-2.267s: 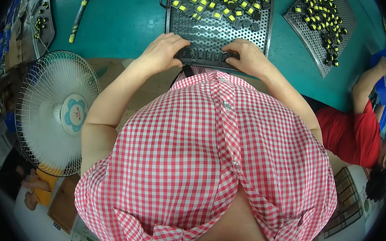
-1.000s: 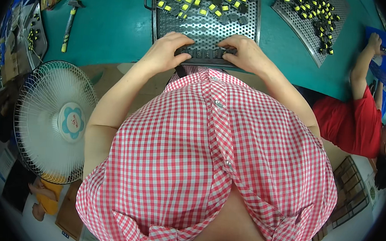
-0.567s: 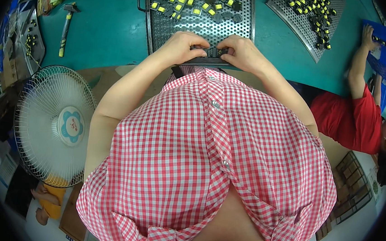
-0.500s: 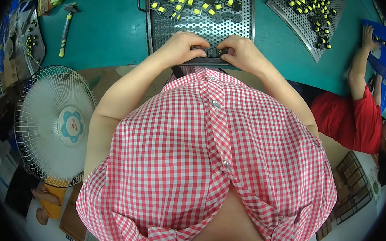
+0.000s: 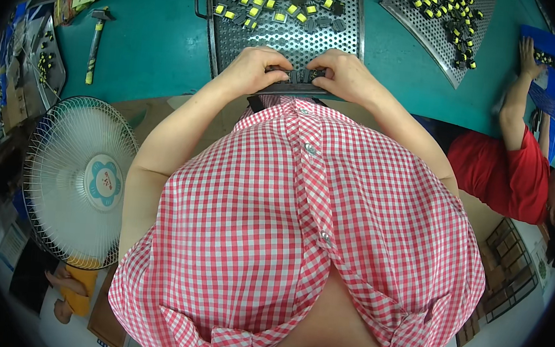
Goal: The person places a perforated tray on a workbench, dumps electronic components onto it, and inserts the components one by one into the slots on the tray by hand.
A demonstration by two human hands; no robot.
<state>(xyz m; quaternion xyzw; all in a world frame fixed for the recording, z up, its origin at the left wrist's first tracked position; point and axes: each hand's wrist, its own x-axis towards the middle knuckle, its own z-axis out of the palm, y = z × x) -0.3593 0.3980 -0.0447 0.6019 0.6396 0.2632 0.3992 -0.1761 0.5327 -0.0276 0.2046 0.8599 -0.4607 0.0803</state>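
In front of me a perforated metal tray [image 5: 288, 42] lies on the green tabletop. My left hand [image 5: 254, 70] is closed at its near edge, thumb and fingers pinching a small dark component [image 5: 291, 77]. Just across from it my right hand [image 5: 342, 75] pinches another small dark component, mostly covered by the fingers. A few more dark parts sit between the fingertips in a short row. Farther back on the tray are many loose black components with yellow tops [image 5: 280, 17], and some plain dark ones [image 5: 325, 24].
To the right lies a second perforated tray [image 5: 425, 38] with similar parts. A hammer [image 5: 95, 45] rests at the left, above a standing fan [image 5: 75, 180]. At far right a co-worker in red [image 5: 512, 169] reaches into a blue bin [image 5: 548, 48]. Someone in yellow [image 5: 79, 288] sits behind.
Both hands have shifted slightly left, staying at the tray's near edge, and their fingertips are a little differently placed. The co-worker's hand at the blue bin has moved slightly.
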